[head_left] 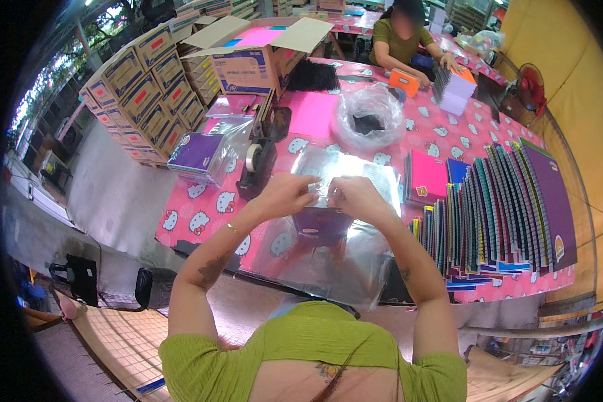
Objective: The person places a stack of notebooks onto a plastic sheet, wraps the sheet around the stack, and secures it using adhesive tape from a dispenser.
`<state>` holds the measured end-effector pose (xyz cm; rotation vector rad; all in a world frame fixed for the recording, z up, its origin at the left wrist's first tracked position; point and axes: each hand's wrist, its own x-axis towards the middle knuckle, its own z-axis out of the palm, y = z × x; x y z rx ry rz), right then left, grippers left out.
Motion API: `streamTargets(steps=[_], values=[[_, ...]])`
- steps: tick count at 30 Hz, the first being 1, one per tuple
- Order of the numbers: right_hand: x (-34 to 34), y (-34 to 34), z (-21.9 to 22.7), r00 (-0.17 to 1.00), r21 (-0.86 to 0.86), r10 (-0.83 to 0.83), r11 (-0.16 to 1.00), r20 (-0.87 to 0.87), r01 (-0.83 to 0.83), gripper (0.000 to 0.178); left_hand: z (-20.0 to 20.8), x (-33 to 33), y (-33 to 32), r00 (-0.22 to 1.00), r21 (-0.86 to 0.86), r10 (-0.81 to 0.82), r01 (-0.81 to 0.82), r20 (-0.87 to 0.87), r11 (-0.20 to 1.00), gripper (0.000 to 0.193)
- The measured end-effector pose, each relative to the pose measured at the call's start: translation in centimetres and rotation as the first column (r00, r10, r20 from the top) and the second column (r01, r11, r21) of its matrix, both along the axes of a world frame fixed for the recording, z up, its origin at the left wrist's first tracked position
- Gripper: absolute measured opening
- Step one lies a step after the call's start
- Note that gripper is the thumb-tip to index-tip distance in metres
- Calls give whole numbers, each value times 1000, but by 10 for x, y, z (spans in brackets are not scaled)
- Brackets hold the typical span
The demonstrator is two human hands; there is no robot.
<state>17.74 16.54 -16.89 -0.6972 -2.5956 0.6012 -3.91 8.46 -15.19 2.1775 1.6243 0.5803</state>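
Observation:
In front of me on the table lies a stack of purple notebooks (320, 224), partly covered by clear plastic wrap (325, 258) that spreads toward my body. My left hand (291, 194) and my right hand (356, 197) meet over the stack's far part, a small gap between them. Fingers on both sides are closed in a pinch on the shiny plastic. Glare hides the exact edge they grip. Just left of my left hand stands a black tape dispenser (256, 167) with a roll of tape.
Spiral notebooks (496, 208) stand in a long row at right, beside pink notebooks (425, 177). Wrapped purple notebooks (197, 154) lie left. Farther off are a plastic bag roll (368, 119), an open carton (248, 70), stacked cartons (141, 94) and a co-worker (402, 40) handling notebooks.

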Motion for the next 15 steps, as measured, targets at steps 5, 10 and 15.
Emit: streamTargets(steps=[5,10,15], values=[[-7,15,15,984,159,-127,982,121,107,44,0,8,12,940,235,31,53,-340,971,58],[8,47,-10,992,-571,-39,820,-119,-36,51,-26,-42,60,958,-360,-40,144,283,922,58],[11,42,-25,979,-643,-127,766,-159,-5,44,-43,-25,95,816,-421,79,210,572,882,39]])
